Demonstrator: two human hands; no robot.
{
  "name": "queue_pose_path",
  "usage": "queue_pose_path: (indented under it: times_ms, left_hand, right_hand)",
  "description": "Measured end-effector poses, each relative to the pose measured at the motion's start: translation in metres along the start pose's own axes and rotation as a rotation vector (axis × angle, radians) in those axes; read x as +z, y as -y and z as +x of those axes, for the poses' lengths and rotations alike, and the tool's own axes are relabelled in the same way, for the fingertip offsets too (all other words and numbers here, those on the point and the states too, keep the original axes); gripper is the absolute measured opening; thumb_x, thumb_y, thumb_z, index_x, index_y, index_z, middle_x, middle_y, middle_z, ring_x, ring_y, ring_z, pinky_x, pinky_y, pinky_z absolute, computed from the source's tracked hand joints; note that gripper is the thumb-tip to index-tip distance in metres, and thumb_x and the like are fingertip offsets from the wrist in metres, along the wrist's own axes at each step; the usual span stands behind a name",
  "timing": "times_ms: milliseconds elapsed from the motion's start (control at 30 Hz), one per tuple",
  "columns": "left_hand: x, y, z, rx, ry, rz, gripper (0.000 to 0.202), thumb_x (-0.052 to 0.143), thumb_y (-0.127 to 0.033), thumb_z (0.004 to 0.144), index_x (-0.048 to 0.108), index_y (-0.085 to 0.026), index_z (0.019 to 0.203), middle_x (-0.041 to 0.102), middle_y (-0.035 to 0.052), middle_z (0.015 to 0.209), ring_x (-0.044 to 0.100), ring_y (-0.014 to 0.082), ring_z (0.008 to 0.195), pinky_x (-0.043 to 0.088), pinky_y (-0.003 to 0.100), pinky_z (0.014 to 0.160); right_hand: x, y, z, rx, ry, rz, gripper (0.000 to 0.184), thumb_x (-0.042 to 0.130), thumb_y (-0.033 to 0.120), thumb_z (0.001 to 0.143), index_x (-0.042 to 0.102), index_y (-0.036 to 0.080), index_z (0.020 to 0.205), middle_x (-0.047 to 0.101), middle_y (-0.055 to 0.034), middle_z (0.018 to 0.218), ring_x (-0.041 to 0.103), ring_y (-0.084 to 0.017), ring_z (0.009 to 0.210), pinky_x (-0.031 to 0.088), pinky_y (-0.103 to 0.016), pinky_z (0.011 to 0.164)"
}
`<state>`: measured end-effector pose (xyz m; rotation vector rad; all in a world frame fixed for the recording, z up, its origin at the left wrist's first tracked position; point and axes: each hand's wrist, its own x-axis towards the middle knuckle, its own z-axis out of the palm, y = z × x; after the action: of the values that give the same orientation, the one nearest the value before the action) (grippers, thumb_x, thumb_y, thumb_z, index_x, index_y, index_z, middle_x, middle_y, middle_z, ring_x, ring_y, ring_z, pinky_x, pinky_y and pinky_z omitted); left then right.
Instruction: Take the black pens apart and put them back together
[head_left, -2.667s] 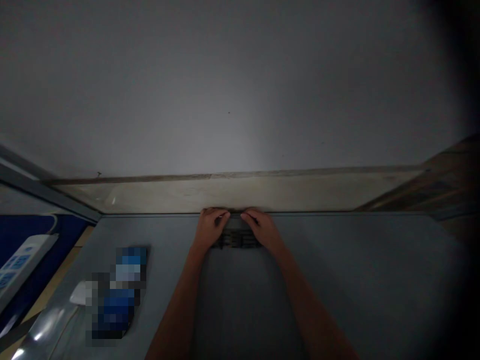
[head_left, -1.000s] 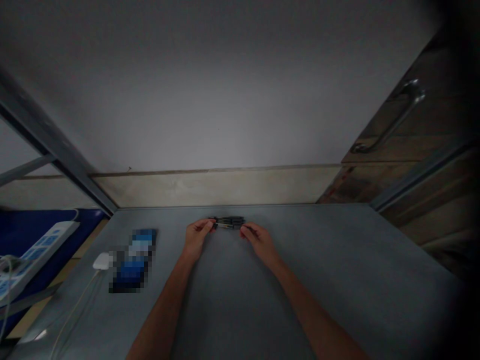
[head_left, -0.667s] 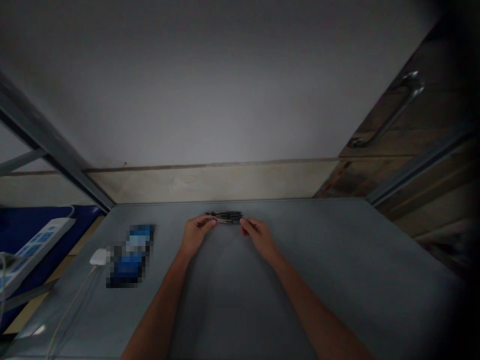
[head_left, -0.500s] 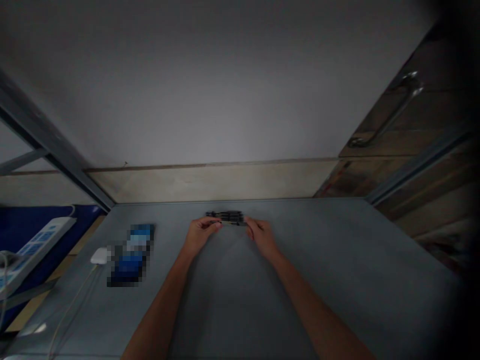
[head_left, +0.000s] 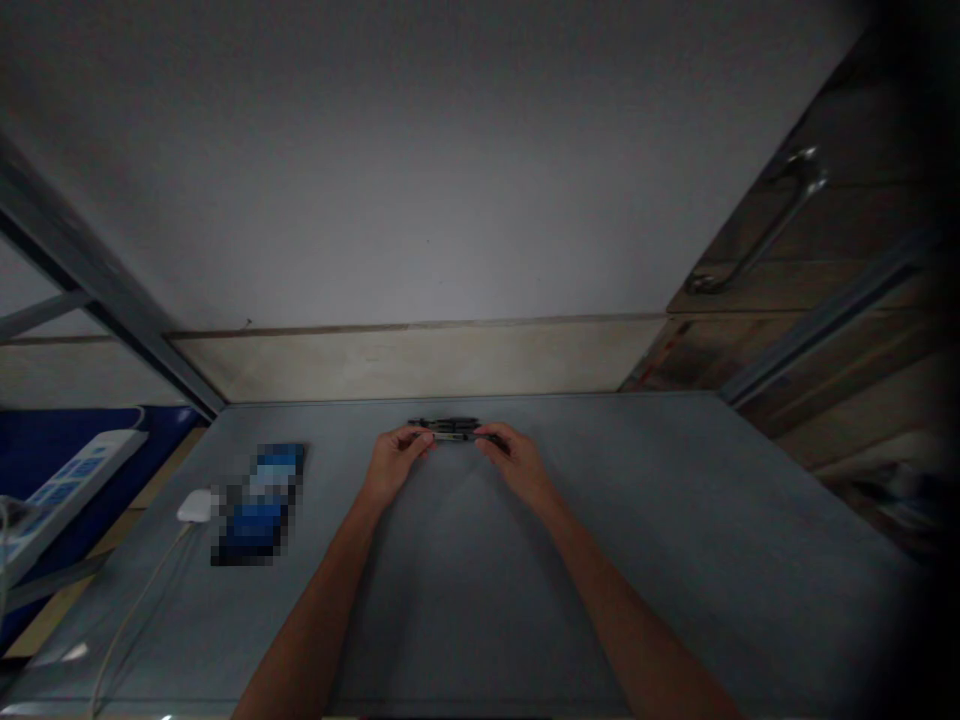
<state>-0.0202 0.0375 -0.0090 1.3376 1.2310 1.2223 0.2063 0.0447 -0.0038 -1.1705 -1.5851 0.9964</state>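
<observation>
the blue object (head_left: 259, 505) is pixelated, the held item (head_left: 448, 436) too small.

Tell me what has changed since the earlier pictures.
The left hand and right hand have gone from lying over the dark narrow bar-shaped object to pinching its two ends with the fingertips. The view has tilted up, showing more of the steel bar handle. The blurred blue item and white rounded adapter stay side by side on the grey table.
</observation>
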Motion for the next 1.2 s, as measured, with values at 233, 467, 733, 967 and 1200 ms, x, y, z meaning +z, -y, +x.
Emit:
queue_pose_path:
  times_ms: [233, 467, 733, 967, 1200]
  left_hand:
    - [0.001, -0.001, 0.000, 0.012, 0.028, -0.005, 0.034, 0.070, -0.045, 0.076, 0.075, -0.014, 0.088, 0.075, 0.0048, 0.077, 0.061, 0.0139, 0.064, 0.048, 0.025, 0.066]
    - [0.010, -0.004, -0.004, 0.025, -0.020, -0.004, 0.034, 0.069, -0.048, 0.077, 0.075, -0.016, 0.089, 0.071, 0.0035, 0.070, 0.060, 0.0140, 0.063, 0.047, 0.025, 0.062]
    - [0.021, -0.007, -0.009, 0.030, 0.004, 0.025, 0.032, 0.070, -0.045, 0.076, 0.076, -0.016, 0.089, 0.073, 0.0051, 0.075, 0.063, 0.0158, 0.068, 0.049, 0.026, 0.067]
    - [0.023, -0.018, -0.016, 0.083, -0.013, 0.127, 0.024, 0.070, -0.039, 0.076, 0.079, -0.020, 0.088, 0.076, 0.0057, 0.082, 0.066, 0.0196, 0.076, 0.051, 0.030, 0.075]
    - [0.026, -0.019, -0.017, 0.091, -0.010, 0.158, 0.027, 0.070, -0.042, 0.076, 0.078, -0.021, 0.092, 0.076, 0.0056, 0.088, 0.067, 0.0196, 0.082, 0.050, 0.029, 0.080]
  right_hand:
    - [-0.002, 0.001, -0.001, 0.004, -0.017, -0.039, 0.032, 0.059, 0.047, 0.085, 0.068, 0.018, 0.071, 0.054, 0.0020, 0.059, 0.049, -0.016, 0.059, 0.034, -0.027, 0.058]
    - [0.004, -0.004, -0.001, 0.093, -0.104, 0.018, 0.045, 0.056, 0.053, 0.084, 0.055, 0.019, 0.054, 0.045, 0.0029, 0.051, 0.042, -0.014, 0.052, 0.028, -0.027, 0.053]
    - [0.005, -0.011, -0.001, 0.273, -0.208, 0.130, 0.050, 0.061, 0.057, 0.077, 0.046, 0.021, 0.046, 0.037, 0.0047, 0.042, 0.033, -0.011, 0.042, 0.023, -0.027, 0.045]
    - [0.000, -0.002, -0.001, 0.338, -0.167, 0.217, 0.053, 0.063, 0.053, 0.074, 0.038, 0.023, 0.038, 0.031, 0.0053, 0.034, 0.027, -0.009, 0.035, 0.020, -0.028, 0.041]
    - [-0.001, -0.002, -0.002, 0.362, -0.190, 0.233, 0.053, 0.061, 0.057, 0.076, 0.040, 0.023, 0.042, 0.032, 0.0056, 0.034, 0.028, -0.009, 0.033, 0.020, -0.028, 0.039]
